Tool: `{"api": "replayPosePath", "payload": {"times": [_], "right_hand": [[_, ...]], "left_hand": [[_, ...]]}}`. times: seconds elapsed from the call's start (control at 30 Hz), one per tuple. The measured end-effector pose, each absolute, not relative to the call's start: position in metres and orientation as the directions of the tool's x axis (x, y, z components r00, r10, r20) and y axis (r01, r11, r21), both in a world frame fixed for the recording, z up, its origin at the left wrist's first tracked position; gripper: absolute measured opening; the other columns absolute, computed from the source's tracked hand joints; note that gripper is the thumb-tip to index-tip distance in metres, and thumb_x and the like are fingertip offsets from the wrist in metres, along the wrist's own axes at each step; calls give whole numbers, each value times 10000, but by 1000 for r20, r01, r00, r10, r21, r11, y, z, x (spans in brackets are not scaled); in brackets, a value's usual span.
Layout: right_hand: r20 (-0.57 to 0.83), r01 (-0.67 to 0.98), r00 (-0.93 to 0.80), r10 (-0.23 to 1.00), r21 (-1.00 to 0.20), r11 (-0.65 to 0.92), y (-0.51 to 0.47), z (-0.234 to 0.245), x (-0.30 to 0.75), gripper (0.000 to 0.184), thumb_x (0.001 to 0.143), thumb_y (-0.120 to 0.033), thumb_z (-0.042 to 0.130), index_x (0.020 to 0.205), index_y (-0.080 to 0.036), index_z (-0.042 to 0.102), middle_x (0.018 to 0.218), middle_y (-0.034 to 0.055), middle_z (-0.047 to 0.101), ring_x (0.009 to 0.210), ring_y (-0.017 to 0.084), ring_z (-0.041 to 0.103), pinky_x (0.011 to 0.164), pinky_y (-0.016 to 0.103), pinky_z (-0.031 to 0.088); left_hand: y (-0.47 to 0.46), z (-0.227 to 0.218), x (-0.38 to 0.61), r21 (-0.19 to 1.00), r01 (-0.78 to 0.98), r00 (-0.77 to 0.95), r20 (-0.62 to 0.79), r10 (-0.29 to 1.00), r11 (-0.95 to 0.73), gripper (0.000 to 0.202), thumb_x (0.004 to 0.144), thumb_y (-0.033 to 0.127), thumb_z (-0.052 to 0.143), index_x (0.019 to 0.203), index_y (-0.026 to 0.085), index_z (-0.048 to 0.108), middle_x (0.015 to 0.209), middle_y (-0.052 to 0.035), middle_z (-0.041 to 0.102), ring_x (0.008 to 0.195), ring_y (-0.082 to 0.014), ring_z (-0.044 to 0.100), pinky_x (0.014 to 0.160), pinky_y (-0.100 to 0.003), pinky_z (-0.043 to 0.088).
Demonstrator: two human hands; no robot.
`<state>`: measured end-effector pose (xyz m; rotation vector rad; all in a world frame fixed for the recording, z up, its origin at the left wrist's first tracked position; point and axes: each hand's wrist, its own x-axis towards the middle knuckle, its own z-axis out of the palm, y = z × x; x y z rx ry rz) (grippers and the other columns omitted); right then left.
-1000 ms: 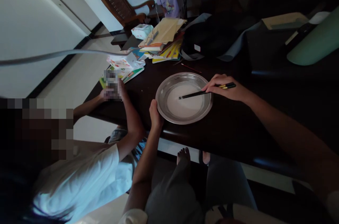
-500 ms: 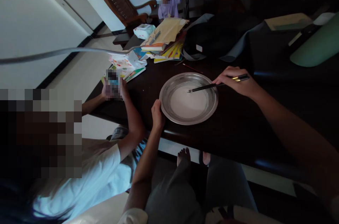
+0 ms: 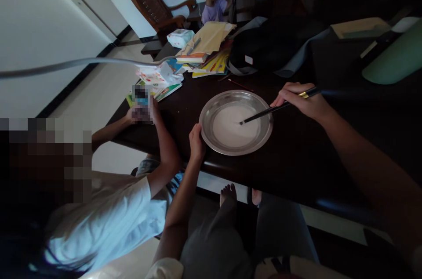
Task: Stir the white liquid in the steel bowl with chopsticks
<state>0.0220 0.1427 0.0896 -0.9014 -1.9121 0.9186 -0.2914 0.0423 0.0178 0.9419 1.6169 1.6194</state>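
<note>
A round metal plate (image 3: 211,136) with white liquid in it sits near the front edge of a dark table (image 3: 296,160). My left hand (image 3: 196,143) grips the plate's near-left rim, fingers curled round it. My right hand (image 3: 301,99) is closed on black chopsticks (image 3: 273,110) with gold ends; their tips dip into the white liquid near the plate's middle.
A person in a white shirt (image 3: 108,217) sits at my left, holding a phone (image 3: 142,102) over the table edge. Stacked books and papers (image 3: 201,55), a dark bag (image 3: 263,46) and a green roll (image 3: 392,57) lie farther back. Another person (image 3: 212,2) stands by a wooden chair (image 3: 154,4).
My right hand has drawn back to the right and then tipped the chopstick tips down into the liquid at the plate's middle. My left hand has stayed on the rim.
</note>
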Motion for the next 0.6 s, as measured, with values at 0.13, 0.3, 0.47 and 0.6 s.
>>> {"api": "replayPosePath", "payload": {"times": [0.13, 0.3, 0.47, 0.6], "right_hand": [[312, 184, -556, 770, -857, 481, 141, 84, 16, 317, 951, -432, 645, 704, -275, 764, 796, 34, 810, 821, 227, 732, 826, 406, 534], [367, 316, -462, 807, -782, 537, 143, 83, 18, 236, 938, -324, 653, 750, -267, 783, 869, 49, 830, 851, 221, 707, 848, 399, 514], [343, 203, -469, 814, -855, 477, 141, 87, 21, 361, 972, -358, 612, 654, -239, 735, 774, 63, 802, 782, 206, 725, 830, 383, 527], [317, 203, -577, 753, -837, 508, 139, 80, 13, 214, 927, -361, 680, 770, -274, 797, 847, 31, 817, 838, 214, 734, 822, 383, 546]], "left_hand": [[41, 21, -292, 997, 73, -488, 63, 871, -31, 361, 914, 188, 585, 558, 200, 521, 631, 7, 460, 700, -157, 408, 685, -249, 414], [42, 24, -290, 998, 67, -495, 48, 868, -17, 366, 931, 181, 558, 569, 199, 507, 639, 11, 468, 698, -155, 408, 697, -258, 411], [41, 25, -289, 997, 72, -500, 30, 865, 7, 367, 932, 168, 560, 571, 191, 504, 636, 18, 459, 697, -140, 401, 695, -226, 409], [40, 28, -287, 996, 89, -509, 33, 860, 14, 371, 940, 127, 516, 574, 187, 512, 640, 17, 472, 702, -139, 410, 699, -212, 411]]}}
